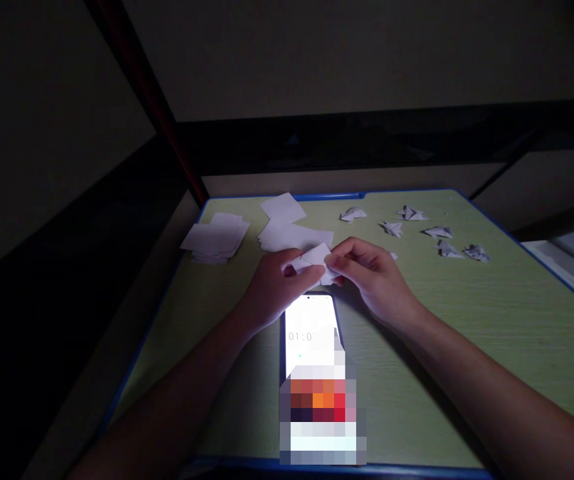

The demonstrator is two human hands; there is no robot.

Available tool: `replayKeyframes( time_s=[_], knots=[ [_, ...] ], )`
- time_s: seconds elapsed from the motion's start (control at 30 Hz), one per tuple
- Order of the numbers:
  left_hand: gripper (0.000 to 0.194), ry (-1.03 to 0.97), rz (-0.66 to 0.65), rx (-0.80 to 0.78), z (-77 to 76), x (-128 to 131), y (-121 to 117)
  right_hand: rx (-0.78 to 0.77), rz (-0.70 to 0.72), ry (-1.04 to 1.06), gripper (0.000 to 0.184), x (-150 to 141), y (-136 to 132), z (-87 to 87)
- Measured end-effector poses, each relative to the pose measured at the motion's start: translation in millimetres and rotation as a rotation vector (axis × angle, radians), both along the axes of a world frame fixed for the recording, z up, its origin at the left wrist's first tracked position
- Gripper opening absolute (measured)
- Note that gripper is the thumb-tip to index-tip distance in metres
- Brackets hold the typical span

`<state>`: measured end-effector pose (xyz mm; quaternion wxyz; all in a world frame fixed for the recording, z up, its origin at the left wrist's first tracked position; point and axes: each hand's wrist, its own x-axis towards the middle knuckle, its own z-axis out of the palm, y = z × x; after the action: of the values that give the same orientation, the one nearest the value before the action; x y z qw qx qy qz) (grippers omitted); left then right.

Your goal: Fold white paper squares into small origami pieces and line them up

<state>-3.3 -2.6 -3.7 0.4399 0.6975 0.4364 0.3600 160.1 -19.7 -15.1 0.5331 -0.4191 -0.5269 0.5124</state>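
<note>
Head view: desk [507, 313] carries a lit phone [311, 320], with left hand [271, 280] and right hand [377, 277] just past its top end. Flat sheets sit in a left stack [214, 239] and a looser middle pile [297, 237], unworked by my read. Part-folded paper [317, 255] is clamped in both hands' grip above the desk, looks mid-fold; smallest, at least six folded pieces [437, 232] at the far right look done, exact count unclear behind the right hand.

Held paper [319, 255]: one; phone [311, 347]: one; sheet piles [215, 239]: two; folded figures [437, 232]: six-plus.
</note>
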Motion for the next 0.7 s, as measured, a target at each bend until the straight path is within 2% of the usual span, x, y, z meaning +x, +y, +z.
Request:
replayKeyframes(
  time_s=[0.2,0.4,0.57,0.7],
  knots=[
    [0.016,-0.008,0.01,0.024,1.8,0.5,-0.3,-0.011,0.001,-0.015,0.014,0.1,-1.1,0.4],
    [0.016,-0.033,-0.044,0.003,4.7,1.6,-2.5,-0.012,-0.004,-0.01,0.014,0.2,0.7,-2.8],
    [0.017,0.002,-0.033,0.073,3.8,0.1,-1.9,-0.016,0.021,0.008,0.011,0.2,-0.2,-1.9],
    [0.016,0.009,-0.035,0.071,3.6,0.2,-1.2,-0.033,0.025,-0.009,0.011,0.3,-0.8,-1.2]
  ],
)
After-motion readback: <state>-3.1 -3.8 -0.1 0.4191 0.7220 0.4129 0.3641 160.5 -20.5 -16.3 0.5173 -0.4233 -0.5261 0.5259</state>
